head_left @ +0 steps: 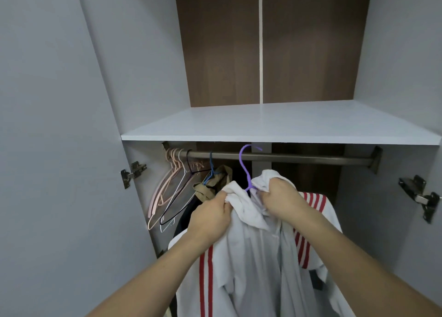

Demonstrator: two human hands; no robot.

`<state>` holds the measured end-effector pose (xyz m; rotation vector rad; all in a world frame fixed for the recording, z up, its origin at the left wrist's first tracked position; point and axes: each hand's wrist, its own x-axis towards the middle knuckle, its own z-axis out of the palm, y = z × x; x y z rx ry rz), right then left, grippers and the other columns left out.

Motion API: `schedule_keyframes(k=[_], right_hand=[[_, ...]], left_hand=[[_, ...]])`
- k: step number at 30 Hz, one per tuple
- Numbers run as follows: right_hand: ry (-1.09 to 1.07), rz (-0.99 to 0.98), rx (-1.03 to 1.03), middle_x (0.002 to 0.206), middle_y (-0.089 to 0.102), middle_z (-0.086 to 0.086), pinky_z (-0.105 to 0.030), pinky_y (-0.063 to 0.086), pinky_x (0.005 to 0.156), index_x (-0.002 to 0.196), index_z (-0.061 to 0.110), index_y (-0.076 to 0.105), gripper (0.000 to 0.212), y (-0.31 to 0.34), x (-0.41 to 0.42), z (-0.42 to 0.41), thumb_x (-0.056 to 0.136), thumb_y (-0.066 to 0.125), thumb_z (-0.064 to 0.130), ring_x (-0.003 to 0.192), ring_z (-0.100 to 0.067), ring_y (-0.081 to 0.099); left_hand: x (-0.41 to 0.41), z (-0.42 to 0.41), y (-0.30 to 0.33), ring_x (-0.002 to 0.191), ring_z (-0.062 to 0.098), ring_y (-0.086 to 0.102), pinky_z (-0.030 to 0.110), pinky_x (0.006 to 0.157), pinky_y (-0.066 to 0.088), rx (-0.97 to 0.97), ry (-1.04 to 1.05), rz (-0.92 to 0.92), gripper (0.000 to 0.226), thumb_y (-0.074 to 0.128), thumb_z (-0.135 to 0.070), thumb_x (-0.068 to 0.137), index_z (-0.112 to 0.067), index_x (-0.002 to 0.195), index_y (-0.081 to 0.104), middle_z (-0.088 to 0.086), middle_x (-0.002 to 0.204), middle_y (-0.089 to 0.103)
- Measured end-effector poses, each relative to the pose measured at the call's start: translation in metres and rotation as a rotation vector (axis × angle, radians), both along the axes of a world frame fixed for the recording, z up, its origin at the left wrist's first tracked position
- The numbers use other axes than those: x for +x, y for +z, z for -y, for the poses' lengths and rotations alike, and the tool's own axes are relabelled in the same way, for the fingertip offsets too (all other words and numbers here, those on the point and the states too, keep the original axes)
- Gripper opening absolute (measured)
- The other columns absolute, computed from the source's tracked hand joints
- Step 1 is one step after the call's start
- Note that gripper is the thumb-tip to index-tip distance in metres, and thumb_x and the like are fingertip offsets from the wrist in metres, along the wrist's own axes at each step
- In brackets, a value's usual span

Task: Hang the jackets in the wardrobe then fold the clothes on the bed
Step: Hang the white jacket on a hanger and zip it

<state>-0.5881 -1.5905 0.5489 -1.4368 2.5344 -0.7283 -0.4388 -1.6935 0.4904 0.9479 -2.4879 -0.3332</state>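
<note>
White cloth with red stripes fills the lower middle of the view: a jacket (253, 257) held up in front of the open wardrobe (71, 101), just below the metal rail (299, 157). It sits on a purple hanger (246, 171), whose hook rises from the collar and curls at the level of the rail; whether the hook rests on the rail or is only close against it cannot be told. The left hand (210, 217) has its grip clamped on a bunched fold of the collar on the left side, fingers curled round the cloth. The right hand (279, 197) has its grip clamped likewise on the collar on the right side, just beside the neck of the hanger. Red stripes run down the sleeve at lower left and over the shoulder at right.

Further left on the rail hangs a bunch of empty hangers (172, 190), pink, white and black, pushed near the left bracket. Between them and the jacket a blue hanger (211, 171) carries an olive garment (215, 185), with something dark hanging below it. Above the rail lies a white shelf (275, 123), backed by brown wooden panels (311, 53). Metal hinges (132, 173) show on the left side wall and another on the right.
</note>
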Motion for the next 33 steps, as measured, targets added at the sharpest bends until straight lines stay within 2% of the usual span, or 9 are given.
schedule_keyframes(k=[2,5,12,16,19,22,29,31,33], right_hand=[[0.007,-0.020,0.099,0.082,0.054,-0.005,-0.028,0.044,0.071,0.096,0.010,0.054,0.007,0.004,-0.002,0.017,0.095,0.050,0.015,0.074,-0.022,0.055],[-0.026,-0.065,0.099,0.096,0.061,-0.013,-0.032,0.047,0.078,0.110,0.004,0.058,0.022,0.004,-0.006,0.037,0.097,0.047,0.017,0.093,-0.030,0.062],[0.021,-0.083,0.096,0.117,0.059,-0.014,-0.032,0.047,0.085,0.128,0.007,0.050,0.034,-0.022,-0.025,0.092,0.095,0.052,0.015,0.110,-0.030,0.059],[0.003,-0.163,-0.021,0.120,0.061,-0.014,-0.031,0.048,0.091,0.121,0.005,0.057,0.032,-0.057,-0.047,0.124,0.091,0.055,0.014,0.110,-0.029,0.058],[0.009,-0.191,-0.061,0.125,0.058,-0.014,-0.028,0.042,0.094,0.126,0.004,0.054,0.036,-0.086,-0.067,0.146,0.091,0.055,0.014,0.117,-0.028,0.054],[0.008,-0.169,-0.100,0.119,0.060,-0.015,-0.027,0.042,0.085,0.119,0.002,0.057,0.030,-0.122,-0.086,0.163,0.091,0.053,0.012,0.111,-0.028,0.057],[0.021,0.050,-0.505,0.116,0.062,-0.005,-0.029,0.045,0.087,0.130,0.018,0.056,0.033,-0.228,-0.109,0.183,0.097,0.050,0.019,0.104,-0.022,0.059],[0.031,0.104,-0.650,0.115,0.063,-0.003,-0.030,0.047,0.087,0.127,0.019,0.056,0.033,-0.260,-0.116,0.188,0.095,0.052,0.024,0.104,-0.022,0.059],[0.014,0.174,-0.711,0.115,0.064,-0.004,-0.034,0.049,0.088,0.126,0.017,0.057,0.033,-0.293,-0.123,0.194,0.093,0.055,0.022,0.105,-0.024,0.060]], left_hand=[[-0.005,0.013,-0.002,0.092,0.032,0.060,0.034,0.066,0.038,0.006,0.044,-0.006,0.036,0.032,-0.034,0.101,-0.025,0.132,0.047,0.008,0.103,0.066],[-0.012,0.034,-0.003,0.098,0.036,0.059,0.033,0.068,0.033,0.010,0.078,-0.020,0.037,0.033,-0.034,0.100,-0.024,0.133,0.046,0.011,0.110,0.064],[-0.046,0.089,-0.013,0.105,0.036,0.058,0.037,0.082,0.043,0.168,0.179,-0.028,0.035,0.033,-0.032,0.101,-0.015,0.125,0.051,0.017,0.123,0.057],[-0.075,0.122,-0.027,0.114,0.035,0.054,0.033,0.083,0.038,0.210,0.260,-0.041,0.035,0.034,-0.029,0.100,-0.015,0.127,0.051,0.017,0.127,0.057],[-0.101,0.141,-0.048,0.119,0.036,0.050,0.034,0.097,0.038,0.179,0.327,-0.010,0.033,0.037,-0.026,0.099,-0.013,0.125,0.054,0.015,0.127,0.057],[-0.118,0.155,-0.079,0.116,0.038,0.052,0.035,0.099,0.040,0.166,0.386,-0.073,0.031,0.044,-0.019,0.098,-0.003,0.122,0.054,0.021,0.126,0.056],[-0.132,0.169,-0.145,0.081,0.035,0.063,0.030,0.052,0.030,-0.332,0.422,-0.192,0.030,0.042,-0.029,0.098,-0.008,0.117,0.052,0.009,0.084,0.062],[-0.133,0.169,-0.167,0.085,0.037,0.061,0.038,0.060,0.037,-0.569,0.436,-0.198,0.031,0.050,-0.027,0.094,-0.006,0.117,0.054,0.014,0.093,0.065],[-0.131,0.173,-0.196,0.103,0.038,0.056,0.047,0.087,0.039,-0.835,0.428,-0.189,0.048,0.057,-0.026,0.087,-0.005,0.130,0.053,0.017,0.114,0.060]])
